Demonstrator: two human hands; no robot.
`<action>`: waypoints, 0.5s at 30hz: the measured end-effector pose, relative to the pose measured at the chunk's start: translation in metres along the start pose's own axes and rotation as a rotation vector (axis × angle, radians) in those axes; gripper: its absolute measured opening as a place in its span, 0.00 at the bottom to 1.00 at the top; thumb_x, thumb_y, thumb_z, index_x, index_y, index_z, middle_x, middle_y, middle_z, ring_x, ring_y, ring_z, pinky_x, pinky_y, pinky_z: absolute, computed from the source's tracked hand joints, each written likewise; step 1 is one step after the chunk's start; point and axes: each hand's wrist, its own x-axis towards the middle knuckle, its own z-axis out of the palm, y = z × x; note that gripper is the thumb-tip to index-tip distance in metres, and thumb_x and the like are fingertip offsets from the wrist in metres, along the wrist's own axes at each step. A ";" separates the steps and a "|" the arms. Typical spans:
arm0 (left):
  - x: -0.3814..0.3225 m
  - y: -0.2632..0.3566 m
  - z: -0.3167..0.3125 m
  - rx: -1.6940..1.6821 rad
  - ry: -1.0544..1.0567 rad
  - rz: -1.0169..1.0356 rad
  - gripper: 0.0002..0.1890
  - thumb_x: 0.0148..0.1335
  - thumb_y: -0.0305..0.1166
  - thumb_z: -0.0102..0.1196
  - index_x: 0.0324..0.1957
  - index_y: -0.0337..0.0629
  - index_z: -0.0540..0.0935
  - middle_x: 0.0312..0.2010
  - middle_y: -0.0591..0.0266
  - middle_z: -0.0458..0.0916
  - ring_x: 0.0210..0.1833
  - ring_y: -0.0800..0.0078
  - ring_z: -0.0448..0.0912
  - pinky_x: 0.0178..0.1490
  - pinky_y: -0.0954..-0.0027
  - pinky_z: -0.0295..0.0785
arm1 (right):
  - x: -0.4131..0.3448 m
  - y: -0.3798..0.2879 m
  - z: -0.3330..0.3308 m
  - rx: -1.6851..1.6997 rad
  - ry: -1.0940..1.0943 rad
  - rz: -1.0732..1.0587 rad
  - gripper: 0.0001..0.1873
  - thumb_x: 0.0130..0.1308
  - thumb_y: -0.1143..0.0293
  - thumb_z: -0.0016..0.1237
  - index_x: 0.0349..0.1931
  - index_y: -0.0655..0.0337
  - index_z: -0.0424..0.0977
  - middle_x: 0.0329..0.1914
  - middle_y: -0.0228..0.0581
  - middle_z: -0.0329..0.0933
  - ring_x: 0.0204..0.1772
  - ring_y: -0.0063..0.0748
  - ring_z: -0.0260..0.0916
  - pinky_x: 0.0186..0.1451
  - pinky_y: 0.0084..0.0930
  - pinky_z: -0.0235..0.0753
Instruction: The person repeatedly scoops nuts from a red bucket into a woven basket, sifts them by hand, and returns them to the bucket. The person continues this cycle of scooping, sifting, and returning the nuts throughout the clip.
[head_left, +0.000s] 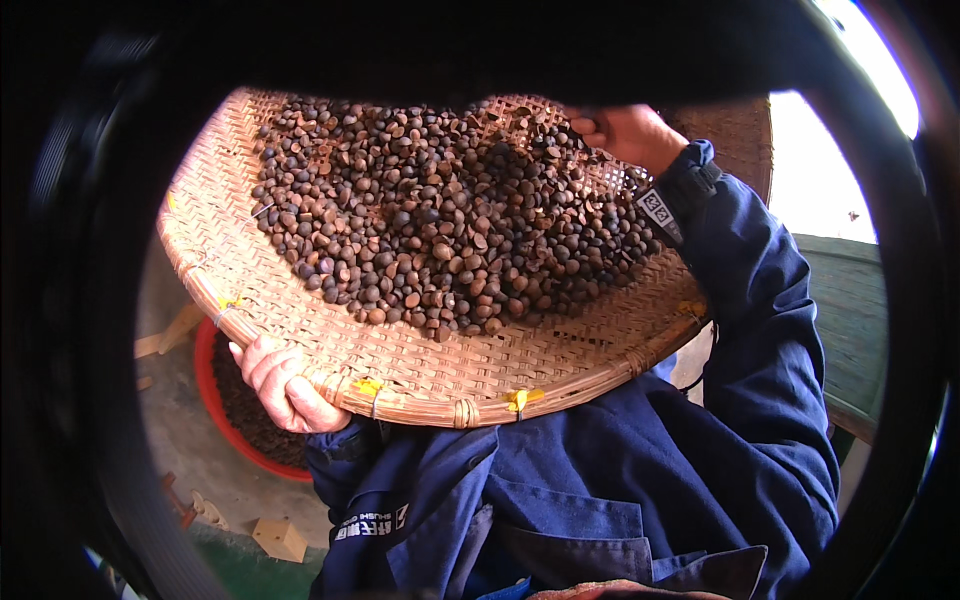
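A large round tray of woven bamboo (450, 367) is held tilted before me, its near rim against the front of my jacket. Heaped over its middle and far part are round brown and blackish seeds (442, 240), several of them halved or in broken shell pieces. My left hand (289, 386) grips the bound rim at the near left, fingers wrapped over the edge. At the far right, my right hand (630, 135) reaches over the tray among the seeds with its fingers curled. Its fingertips are partly in shadow, so whether they hold a seed is unclear.
Below the tray at left, a red tub (206, 375) holds a dark brown mass. A wooden block (280, 540) and wood pieces (176, 334) lie on the floor. A green wooden surface (844, 322) stands at right. Yellow ties (521, 397) circle the tray's rim.
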 end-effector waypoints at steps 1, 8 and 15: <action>0.000 0.000 0.000 0.002 -0.003 0.006 0.16 0.73 0.41 0.48 0.37 0.39 0.81 0.35 0.60 0.83 0.52 0.57 0.79 0.77 0.42 0.58 | 0.004 0.002 0.001 -0.028 0.009 0.038 0.09 0.77 0.63 0.52 0.39 0.58 0.79 0.26 0.22 0.67 0.31 0.12 0.66 0.26 0.13 0.62; 0.001 -0.004 0.005 0.013 0.026 0.051 0.16 0.72 0.40 0.46 0.37 0.39 0.80 0.33 0.60 0.82 0.51 0.56 0.80 0.77 0.43 0.59 | 0.013 0.050 0.030 -1.288 0.050 -0.377 0.15 0.70 0.59 0.54 0.49 0.58 0.84 0.41 0.46 0.87 0.45 0.46 0.86 0.52 0.39 0.84; 0.000 -0.011 0.004 -0.016 0.037 0.098 0.16 0.71 0.40 0.45 0.37 0.37 0.80 0.33 0.58 0.82 0.51 0.56 0.79 0.76 0.42 0.60 | -0.047 0.075 0.085 -1.439 -0.374 -0.379 0.15 0.68 0.65 0.50 0.50 0.63 0.73 0.30 0.55 0.82 0.36 0.59 0.83 0.42 0.52 0.83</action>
